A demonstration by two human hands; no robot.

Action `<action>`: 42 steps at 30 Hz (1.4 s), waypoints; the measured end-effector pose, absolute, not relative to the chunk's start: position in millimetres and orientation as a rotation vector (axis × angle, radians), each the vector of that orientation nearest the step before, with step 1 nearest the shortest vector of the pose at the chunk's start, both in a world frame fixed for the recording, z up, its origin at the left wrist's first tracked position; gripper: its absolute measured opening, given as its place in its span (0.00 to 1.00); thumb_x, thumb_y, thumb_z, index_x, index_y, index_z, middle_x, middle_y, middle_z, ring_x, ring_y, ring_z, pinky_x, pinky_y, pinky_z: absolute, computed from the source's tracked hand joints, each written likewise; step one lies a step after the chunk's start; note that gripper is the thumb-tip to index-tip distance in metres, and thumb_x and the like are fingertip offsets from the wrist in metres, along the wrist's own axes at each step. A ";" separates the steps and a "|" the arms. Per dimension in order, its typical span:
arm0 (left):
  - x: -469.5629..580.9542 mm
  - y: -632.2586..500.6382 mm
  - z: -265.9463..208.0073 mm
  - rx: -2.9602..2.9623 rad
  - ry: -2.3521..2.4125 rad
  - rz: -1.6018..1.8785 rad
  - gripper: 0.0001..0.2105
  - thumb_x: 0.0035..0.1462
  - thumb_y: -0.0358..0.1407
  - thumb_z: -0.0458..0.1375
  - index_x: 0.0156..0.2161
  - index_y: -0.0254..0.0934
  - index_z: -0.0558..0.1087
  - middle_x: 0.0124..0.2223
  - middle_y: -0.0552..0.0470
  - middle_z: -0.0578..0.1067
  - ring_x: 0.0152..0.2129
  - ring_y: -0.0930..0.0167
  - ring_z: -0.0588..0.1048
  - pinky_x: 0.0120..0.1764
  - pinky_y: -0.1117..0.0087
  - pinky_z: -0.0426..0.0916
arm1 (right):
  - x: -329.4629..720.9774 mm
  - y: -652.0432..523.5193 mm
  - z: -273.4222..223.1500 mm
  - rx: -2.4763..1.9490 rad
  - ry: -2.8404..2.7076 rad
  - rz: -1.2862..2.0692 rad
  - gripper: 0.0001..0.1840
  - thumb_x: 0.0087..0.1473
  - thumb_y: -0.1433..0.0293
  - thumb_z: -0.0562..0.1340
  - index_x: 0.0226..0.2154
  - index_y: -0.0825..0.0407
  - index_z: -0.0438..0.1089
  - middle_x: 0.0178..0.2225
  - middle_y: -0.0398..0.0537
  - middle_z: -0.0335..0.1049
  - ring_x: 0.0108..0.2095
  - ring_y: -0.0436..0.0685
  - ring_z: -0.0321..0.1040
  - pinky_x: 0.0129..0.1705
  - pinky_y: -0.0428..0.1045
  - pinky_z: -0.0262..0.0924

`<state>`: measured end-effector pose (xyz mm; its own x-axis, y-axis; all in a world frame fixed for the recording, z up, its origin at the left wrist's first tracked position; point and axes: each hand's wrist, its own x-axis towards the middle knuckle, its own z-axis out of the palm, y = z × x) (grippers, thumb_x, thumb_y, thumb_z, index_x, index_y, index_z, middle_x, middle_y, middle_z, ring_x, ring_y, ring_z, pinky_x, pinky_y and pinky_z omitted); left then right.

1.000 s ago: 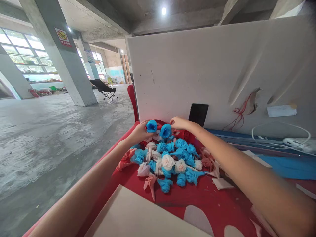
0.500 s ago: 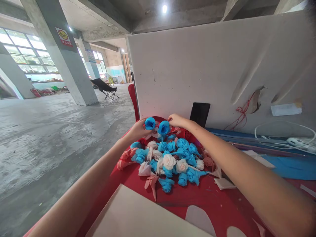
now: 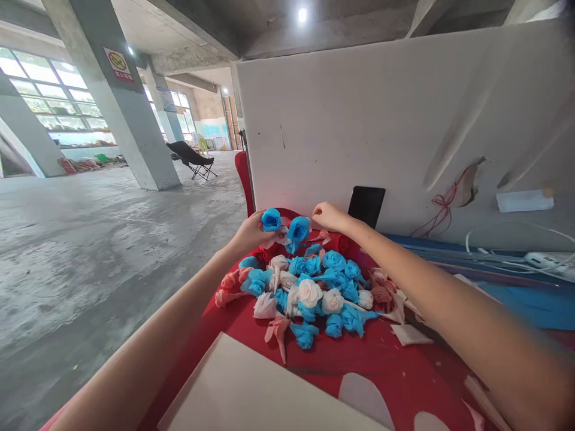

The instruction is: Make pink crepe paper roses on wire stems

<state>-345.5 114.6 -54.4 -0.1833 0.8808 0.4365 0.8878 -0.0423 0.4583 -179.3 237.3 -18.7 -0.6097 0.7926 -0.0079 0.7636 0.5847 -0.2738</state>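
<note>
My left hand is closed round a blue paper flower with an open, cupped top, at the far side of a heap. A second cupped blue paper flower stands just right of it, between my hands; what supports it is hidden. My right hand is beside that second flower, slightly apart from it, fingers pinched together. Whether anything is between those fingertips I cannot make out. Nearer to me, several blue, white and pink paper flowers lie heaped on the red table.
A pale board lies at the table's near edge. A dark phone or tablet leans on the white wall panel. Cables and a white power strip are at right. A red chair back and a black folding chair stand beyond.
My right hand has drawn slightly to the right, away from the second blue flower's rim. My left hand stays on its flower, and the view has shifted a little.
</note>
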 end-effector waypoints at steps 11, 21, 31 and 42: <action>-350.2 114.5 -48.7 -1.844 -2.424 -1.210 0.15 0.57 0.39 0.53 0.47 0.33 0.67 0.46 0.47 0.70 0.39 0.66 0.71 0.40 0.60 0.69 | -157.2 189.7 -12.0 -1.227 -2.791 0.199 0.14 0.56 0.63 0.57 0.42 0.56 0.66 0.42 0.50 0.66 0.42 0.54 0.65 0.44 0.54 0.62; -345.3 112.5 -45.5 -1.813 -2.461 -1.393 0.15 0.57 0.39 0.53 0.47 0.33 0.66 0.46 0.47 0.70 0.40 0.66 0.71 0.40 0.60 0.69 | -184.5 164.6 -24.3 -1.331 -2.683 0.143 0.18 0.57 0.60 0.55 0.42 0.56 0.66 0.42 0.51 0.66 0.41 0.54 0.65 0.43 0.55 0.62; -338.0 110.7 -38.3 -1.771 -2.535 -1.359 0.15 0.57 0.39 0.53 0.47 0.33 0.67 0.47 0.47 0.70 0.40 0.65 0.71 0.40 0.59 0.69 | -153.4 166.1 -19.3 -1.337 -2.723 0.180 0.13 0.57 0.64 0.56 0.39 0.56 0.67 0.39 0.48 0.67 0.40 0.53 0.65 0.43 0.53 0.62; -329.1 112.3 -40.1 -1.761 -2.597 -1.315 0.15 0.57 0.38 0.54 0.48 0.33 0.66 0.47 0.47 0.69 0.41 0.65 0.71 0.41 0.59 0.68 | -158.5 182.6 -21.4 -1.386 -2.755 0.460 0.14 0.57 0.63 0.55 0.42 0.56 0.66 0.42 0.49 0.66 0.40 0.54 0.65 0.42 0.53 0.63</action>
